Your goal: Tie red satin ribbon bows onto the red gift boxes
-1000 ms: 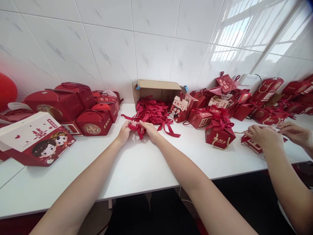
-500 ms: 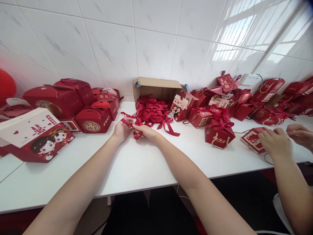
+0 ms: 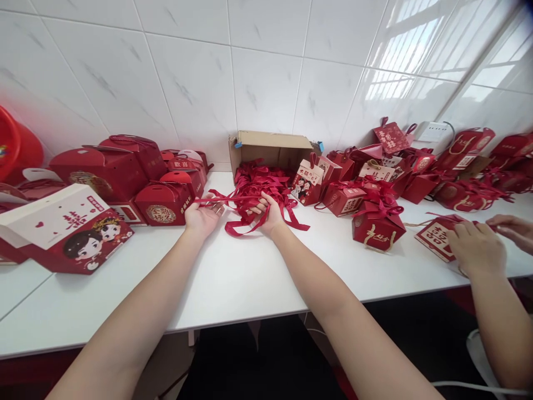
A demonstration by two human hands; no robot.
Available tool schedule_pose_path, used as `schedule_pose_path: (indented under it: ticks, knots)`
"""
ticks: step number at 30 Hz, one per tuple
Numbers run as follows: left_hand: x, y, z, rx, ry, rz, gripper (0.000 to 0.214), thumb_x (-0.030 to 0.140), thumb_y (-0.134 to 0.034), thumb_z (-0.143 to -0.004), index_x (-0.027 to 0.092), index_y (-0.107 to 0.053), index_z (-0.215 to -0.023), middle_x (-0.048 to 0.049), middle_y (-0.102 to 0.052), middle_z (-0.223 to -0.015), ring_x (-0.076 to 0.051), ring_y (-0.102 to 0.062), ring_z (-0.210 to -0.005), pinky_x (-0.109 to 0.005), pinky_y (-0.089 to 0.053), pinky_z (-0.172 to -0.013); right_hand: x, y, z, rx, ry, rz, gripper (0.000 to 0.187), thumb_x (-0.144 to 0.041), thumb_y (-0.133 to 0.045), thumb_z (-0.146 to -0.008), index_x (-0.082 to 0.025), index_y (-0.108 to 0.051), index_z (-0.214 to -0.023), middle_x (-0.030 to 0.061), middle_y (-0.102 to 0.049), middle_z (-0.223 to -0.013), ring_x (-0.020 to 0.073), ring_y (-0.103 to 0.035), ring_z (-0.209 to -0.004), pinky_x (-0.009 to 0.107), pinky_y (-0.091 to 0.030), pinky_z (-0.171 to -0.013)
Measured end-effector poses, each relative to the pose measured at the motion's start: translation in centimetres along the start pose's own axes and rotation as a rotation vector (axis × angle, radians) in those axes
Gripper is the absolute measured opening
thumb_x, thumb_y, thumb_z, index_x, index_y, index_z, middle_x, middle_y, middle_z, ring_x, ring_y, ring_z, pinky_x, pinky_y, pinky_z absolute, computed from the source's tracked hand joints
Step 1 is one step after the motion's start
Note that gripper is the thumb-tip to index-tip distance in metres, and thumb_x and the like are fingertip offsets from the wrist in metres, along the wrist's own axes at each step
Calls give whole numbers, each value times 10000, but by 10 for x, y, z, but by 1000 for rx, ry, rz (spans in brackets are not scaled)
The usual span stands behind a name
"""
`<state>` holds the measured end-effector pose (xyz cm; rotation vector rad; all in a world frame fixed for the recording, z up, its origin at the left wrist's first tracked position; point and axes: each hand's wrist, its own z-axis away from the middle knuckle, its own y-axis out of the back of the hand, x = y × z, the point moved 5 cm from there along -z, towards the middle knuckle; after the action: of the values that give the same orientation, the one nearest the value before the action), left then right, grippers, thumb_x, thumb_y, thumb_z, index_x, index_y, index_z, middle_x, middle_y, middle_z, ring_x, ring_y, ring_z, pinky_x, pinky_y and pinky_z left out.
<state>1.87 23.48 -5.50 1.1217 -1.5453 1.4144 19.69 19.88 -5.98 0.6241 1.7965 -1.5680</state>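
White tiled wall [image 3: 187, 83] with grey veining across the top of the frame, window reflection at upper right. White counter [image 3: 245, 278] runs edge to edge below it. Red ribbon [image 3: 235, 199] at frame centre, stretched roughly level between both hands, with a loose loop sagging below toward the counter. Left hand [image 3: 204, 218], left of centre: palm up, ribbon gripped at the thumb, other fingers partly extended. Right hand [image 3: 268, 213], just right of centre: fingers curled, gripping the ribbon. Ribbon pile [image 3: 264, 180] right behind the hands, spilling out of an open cardboard box [image 3: 275, 140] against the wall. Red gift boxes [image 3: 164, 203] clustered on the left side, incl. a red-and-white box [image 3: 89, 230] with a cartoon couple. More on the right, incl. a bow-topped box [image 3: 378, 230]. Co-worker's hand [image 3: 478, 247] at right edge, touching a red box [image 3: 435, 239]
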Motion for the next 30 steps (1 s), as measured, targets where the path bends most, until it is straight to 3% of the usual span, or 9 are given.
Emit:
schedule_pose_path:
  ticks: [4,9,14,17,20,23,30]
  knots:
    - [-3,1,0,5,54,242,293,309,-343,-829,196,-609,-782,-101,-678,-791,-230,-650,-868,-383,-526,-727,-3,4,1,69,18,-84,556,-512,-555,-814,-223,-204,-496,-75,-209,-439,103,-270,-440,296,-431,-577]
    - [2,-3,6,-21,109,403,363,339,-277,-879,200,-540,-670,-66,-637,-721,-201,-647,-826,-348,-519,-727,3,3,1,102,-15,-139,482,-410,-563,-833,-218,-257,-514,-72,-280,-435,100,-354,-444,268,-448,-566]
    - [8,-11,15,-136,203,409,416,359,-289,-905,195,-394,-537,6,-415,-475,-158,-524,-527,-328,-495,-619,7,7,-4,162,8,-187,317,-343,-502,-860,-213,-422,-582,-52,-470,-479,104,-438,-458,237,-436,-521]
    - [1,-21,18,-217,299,331,432,334,-286,-917,187,-453,-546,4,-372,-435,-159,-453,-453,-299,-438,-502,6,11,-7,201,44,-172,278,-333,-420,-895,-211,-532,-671,-23,-636,-616,109,-493,-504,233,-455,-532]
    - [-9,-30,19,-249,364,261,452,273,-251,-931,147,-570,-638,-4,-390,-419,-161,-436,-423,-278,-407,-455,4,11,-6,192,62,-93,308,-351,-351,-925,-221,-608,-815,-4,-726,-898,112,-540,-569,247,-486,-576]
    - [-13,-34,19,-258,379,227,453,252,-245,-940,106,-639,-768,-3,-409,-410,-160,-435,-410,-264,-414,-452,4,8,-6,186,77,33,316,-394,-334,-933,-249,-613,-956,-3,-704,-1091,126,-575,-625,275,-510,-610]
    - [-10,-26,18,-243,430,226,471,288,-261,-946,74,-664,-828,46,-276,-335,-142,-347,-343,-246,-393,-407,14,1,-10,195,143,490,361,-434,-311,-947,-251,-590,-1083,31,-679,-1142,137,-583,-645,308,-521,-655]
